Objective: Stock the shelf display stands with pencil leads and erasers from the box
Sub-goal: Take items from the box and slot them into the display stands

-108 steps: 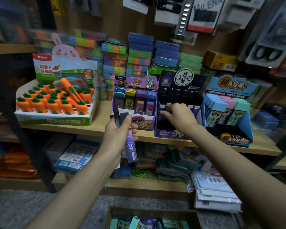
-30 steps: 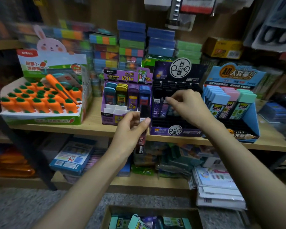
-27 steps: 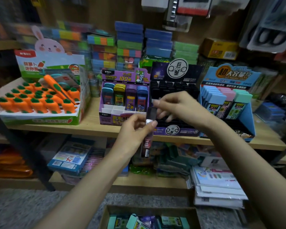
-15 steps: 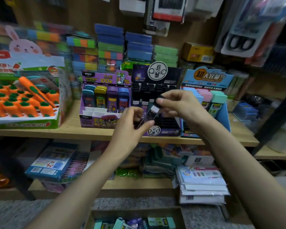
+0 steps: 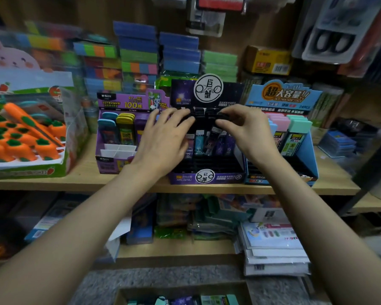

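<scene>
left hand (image 5: 163, 139) rests straight-fingered on the black display stand (image 5: 207, 177); right hand (image 5: 249, 130) pinches a probably light, slick pencil lead case (image 5: 212, 138) by its cap.

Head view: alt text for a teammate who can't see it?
The right hand pinches one of the black-capped lead cases in the dark display stand on a wooden shelf; the left hand touches its neighbours. Carrot erasers sit far left; a box lies below.

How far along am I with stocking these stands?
Done: several lead cases stand in the black stand. In hand: your right hand pinches a tilted case there, left hand beside it. Left: purple stand's front compartments sit empty; the box holds more packs.
</scene>
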A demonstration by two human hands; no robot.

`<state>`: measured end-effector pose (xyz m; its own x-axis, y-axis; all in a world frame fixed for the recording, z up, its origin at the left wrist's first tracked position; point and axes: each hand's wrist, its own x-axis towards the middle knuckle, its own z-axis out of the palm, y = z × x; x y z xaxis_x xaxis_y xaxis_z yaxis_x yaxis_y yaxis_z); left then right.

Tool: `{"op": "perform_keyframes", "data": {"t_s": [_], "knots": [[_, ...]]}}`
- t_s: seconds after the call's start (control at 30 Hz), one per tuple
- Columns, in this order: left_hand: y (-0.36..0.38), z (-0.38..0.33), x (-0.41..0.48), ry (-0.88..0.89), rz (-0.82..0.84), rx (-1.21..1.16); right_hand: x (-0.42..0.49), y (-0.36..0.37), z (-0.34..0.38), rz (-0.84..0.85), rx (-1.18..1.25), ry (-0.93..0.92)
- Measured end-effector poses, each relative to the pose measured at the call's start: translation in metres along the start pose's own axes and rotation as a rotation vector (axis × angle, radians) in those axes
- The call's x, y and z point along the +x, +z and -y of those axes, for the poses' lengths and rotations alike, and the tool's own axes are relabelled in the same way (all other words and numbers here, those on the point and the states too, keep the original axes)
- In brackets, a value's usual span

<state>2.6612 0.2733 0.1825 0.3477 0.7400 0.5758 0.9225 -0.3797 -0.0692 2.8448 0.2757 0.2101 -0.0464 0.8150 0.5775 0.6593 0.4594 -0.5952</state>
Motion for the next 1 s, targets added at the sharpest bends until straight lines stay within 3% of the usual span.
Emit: {"op": "perform_keyframes", "data": {"t_s": [0.27, 0.43, 0.7, 1.0], "knots": [[0.002, 0.005, -0.002, -0.002, -0.032, -0.172, 0.007, 0.01, -0.003, 0.18, 0.108, -0.035], [0.009, 0.003, -0.005, -0.031, -0.083, -0.235, 0.004, 0.032, -0.01, -0.028, 0.045, 0.107], [0.007, 0.003, -0.005, -0.041, -0.044, -0.266, 0.002, 0.054, -0.008, -0.114, -0.148, 0.13], [-0.024, 0.006, -0.05, -0.027, -0.067, -0.341, -0.021, 0.016, 0.001, 0.098, -0.338, 0.053]]}}
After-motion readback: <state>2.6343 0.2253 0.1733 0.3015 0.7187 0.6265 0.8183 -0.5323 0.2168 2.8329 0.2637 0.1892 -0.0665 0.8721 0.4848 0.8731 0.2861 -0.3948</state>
